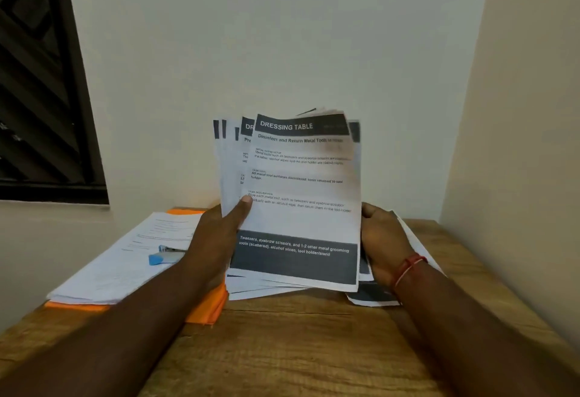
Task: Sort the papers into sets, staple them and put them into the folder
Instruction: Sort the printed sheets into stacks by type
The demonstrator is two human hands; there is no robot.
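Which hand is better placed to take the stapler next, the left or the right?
Probably the left hand: the blue stapler lies on the paper pile just beside it. The right hand grips the far edge of the fanned papers and could hold them alone.

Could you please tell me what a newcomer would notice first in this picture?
First, the fanned papers held upright mid-frame, front page headed DRESSING TABLE, gripped by the left hand and right hand. To the left, a blue stapler lies on a paper stack over an orange folder.
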